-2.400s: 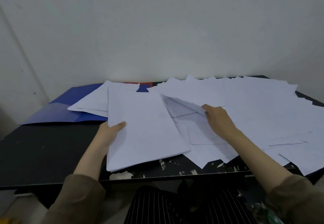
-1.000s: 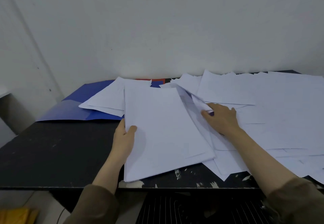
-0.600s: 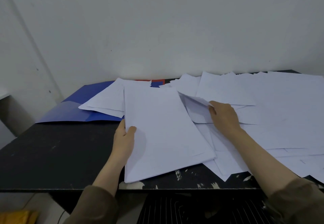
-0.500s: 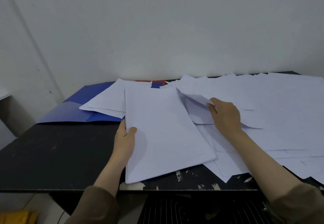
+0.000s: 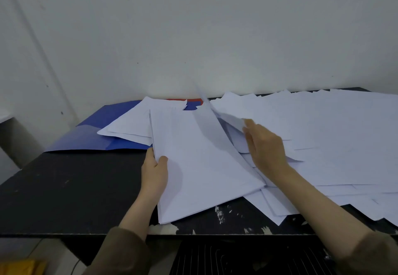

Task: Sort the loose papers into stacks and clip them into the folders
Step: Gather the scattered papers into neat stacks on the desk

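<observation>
A neat stack of white paper [image 5: 200, 162] lies at the front middle of the black table [image 5: 64, 188]. My left hand [image 5: 154, 172] grips its left edge, thumb on top. My right hand [image 5: 263, 145] pinches one loose sheet [image 5: 231, 119], whose far edge stands raised and blurred above the stack. Loose white sheets [image 5: 333, 141] cover the right half of the table in an untidy spread. A blue folder [image 5: 86, 136] lies open at the back left with a few sheets [image 5: 133, 124] on it. A red folder's edge [image 5: 183, 100] shows behind them.
A white wall rises right behind the table. The table's front edge is chipped and scuffed. Something yellow [image 5: 19, 267] lies on the floor at the lower left. A dark striped fabric [image 5: 237, 257] shows below the table edge.
My right hand has lifted a loose sheet out of the spread and swung it leftward over the stack. My left hand stays on the stack's edge.
</observation>
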